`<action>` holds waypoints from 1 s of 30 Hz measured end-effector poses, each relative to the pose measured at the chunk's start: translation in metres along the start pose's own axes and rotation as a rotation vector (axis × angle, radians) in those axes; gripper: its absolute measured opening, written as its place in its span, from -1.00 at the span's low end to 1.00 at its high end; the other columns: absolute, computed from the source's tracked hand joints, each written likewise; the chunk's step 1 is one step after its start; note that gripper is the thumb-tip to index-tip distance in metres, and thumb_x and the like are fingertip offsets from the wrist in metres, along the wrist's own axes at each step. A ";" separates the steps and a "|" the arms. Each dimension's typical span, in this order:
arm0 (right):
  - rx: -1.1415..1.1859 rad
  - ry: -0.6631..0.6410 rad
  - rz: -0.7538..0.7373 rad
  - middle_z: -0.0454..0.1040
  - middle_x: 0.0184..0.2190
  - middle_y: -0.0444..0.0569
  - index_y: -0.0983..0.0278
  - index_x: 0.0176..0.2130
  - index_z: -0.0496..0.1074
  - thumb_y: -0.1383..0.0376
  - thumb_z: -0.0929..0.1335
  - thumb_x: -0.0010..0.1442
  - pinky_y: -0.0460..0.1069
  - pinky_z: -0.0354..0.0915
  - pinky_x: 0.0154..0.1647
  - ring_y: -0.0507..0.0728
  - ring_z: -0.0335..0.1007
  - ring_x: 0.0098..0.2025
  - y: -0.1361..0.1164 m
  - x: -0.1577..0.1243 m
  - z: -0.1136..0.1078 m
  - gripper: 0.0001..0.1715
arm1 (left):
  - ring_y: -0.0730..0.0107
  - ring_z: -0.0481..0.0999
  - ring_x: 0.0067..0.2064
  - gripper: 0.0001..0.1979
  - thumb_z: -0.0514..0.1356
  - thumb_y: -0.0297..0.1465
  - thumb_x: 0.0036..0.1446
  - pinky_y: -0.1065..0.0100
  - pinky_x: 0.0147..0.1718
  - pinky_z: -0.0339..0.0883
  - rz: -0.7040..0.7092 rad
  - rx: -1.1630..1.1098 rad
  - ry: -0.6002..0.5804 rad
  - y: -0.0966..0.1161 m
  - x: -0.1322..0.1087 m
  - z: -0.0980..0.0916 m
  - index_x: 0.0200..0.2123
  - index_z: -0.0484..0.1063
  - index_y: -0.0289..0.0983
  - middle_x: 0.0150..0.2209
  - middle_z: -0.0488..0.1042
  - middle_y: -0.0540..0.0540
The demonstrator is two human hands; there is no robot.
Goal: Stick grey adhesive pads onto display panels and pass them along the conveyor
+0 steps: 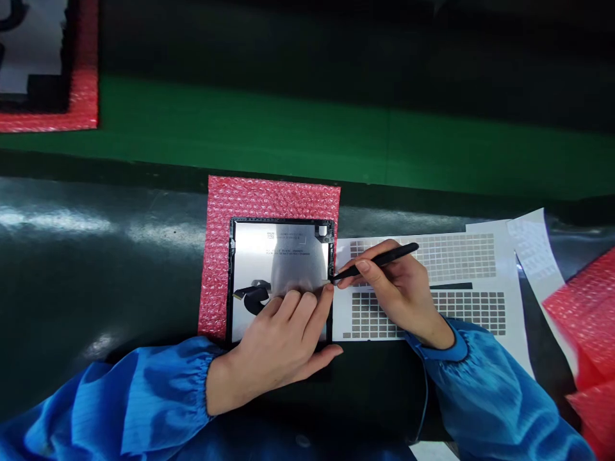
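A tablet-sized display panel (254, 256) with a silvery back and a black frame lies on a red bubble-wrap sheet (273, 195). My left hand (283, 333) rests on the panel's lower right part, fingers bent, index fingertip at the right edge, thumb spread away. Beside it a black flex cable (254, 298) curls over the silver surface. In my right hand (396, 288) are slim black tweezers (384, 258), held like a pen. Their tip meets the panel's right edge, close to my left index fingertip. Whatever is at the tip is too small to make out.
White sheets of small grey stickers (461, 256) lie under and beside my right hand, with a dark strip (451, 286) across them. More red bubble wrap (586, 314) is at the right. Another wrapped panel (45, 102) sits at upper left, beyond a green band (240, 134).
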State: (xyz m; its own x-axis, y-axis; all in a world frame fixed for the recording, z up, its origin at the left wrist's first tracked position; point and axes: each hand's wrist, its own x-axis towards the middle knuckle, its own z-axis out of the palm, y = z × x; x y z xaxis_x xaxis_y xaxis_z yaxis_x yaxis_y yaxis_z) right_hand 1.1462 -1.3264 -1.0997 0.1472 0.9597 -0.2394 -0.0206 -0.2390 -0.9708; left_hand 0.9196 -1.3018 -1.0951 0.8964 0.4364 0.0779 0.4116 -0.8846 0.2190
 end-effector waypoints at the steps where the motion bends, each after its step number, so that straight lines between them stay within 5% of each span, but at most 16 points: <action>1: 0.004 0.000 0.000 0.69 -0.31 -0.07 0.20 -0.17 0.47 0.25 0.43 0.40 0.03 0.67 -0.27 0.16 0.73 -0.33 0.000 0.000 0.000 -0.91 | 0.09 0.52 -0.05 -0.26 0.10 -0.04 0.38 0.16 -0.14 0.45 -0.006 0.001 -0.010 0.000 0.000 0.000 0.34 0.28 -0.56 -0.04 0.53 -0.28; 8: 0.106 0.100 -0.057 0.69 -0.36 -0.08 0.18 -0.20 0.48 0.21 0.45 0.38 0.01 0.66 -0.44 0.17 0.72 -0.41 -0.011 0.000 0.000 -0.89 | 0.08 0.53 -0.09 -0.23 0.12 -0.02 0.35 0.18 -0.20 0.49 -0.026 -0.015 0.038 -0.001 0.000 -0.001 0.31 0.29 -0.59 -0.06 0.52 -0.30; 13: -0.027 0.186 -0.121 0.69 -0.29 -0.03 0.19 -0.17 0.52 0.23 0.45 0.38 0.02 0.69 -0.34 0.17 0.72 -0.37 -0.016 -0.011 -0.012 -0.92 | 0.05 0.54 -0.09 -0.25 0.10 -0.02 0.36 0.20 -0.28 0.49 -0.055 -0.023 0.040 0.000 0.002 0.000 0.28 0.31 -0.60 -0.07 0.51 -0.34; 22: -0.120 0.157 -0.104 0.69 -0.16 -0.03 0.19 -0.07 0.49 0.31 0.43 0.40 0.01 0.69 -0.19 0.15 0.74 -0.21 0.005 -0.037 -0.021 -0.91 | -0.15 0.38 0.22 -0.31 0.03 0.00 0.39 0.01 0.06 0.32 0.002 0.029 -0.017 0.010 0.012 -0.004 0.36 0.28 -0.37 0.37 0.29 -0.37; 30: -0.154 0.138 -0.082 0.66 -0.12 -0.02 0.18 -0.05 0.50 0.33 0.42 0.41 0.02 0.68 -0.16 0.14 0.73 -0.20 0.008 -0.038 -0.021 -0.89 | -0.07 0.33 0.22 -0.27 -0.08 0.03 0.43 0.00 0.04 0.25 0.039 0.069 -0.070 0.009 0.013 0.000 0.38 0.27 -0.38 0.45 0.20 -0.25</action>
State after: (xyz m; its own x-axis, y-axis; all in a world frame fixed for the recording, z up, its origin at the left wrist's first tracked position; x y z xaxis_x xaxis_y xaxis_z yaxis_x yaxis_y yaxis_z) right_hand 1.1608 -1.3675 -1.0985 0.2759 0.9501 -0.1456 0.1466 -0.1913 -0.9705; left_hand 0.9350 -1.3038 -1.0924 0.9201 0.3913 0.0164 0.3847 -0.9109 0.1493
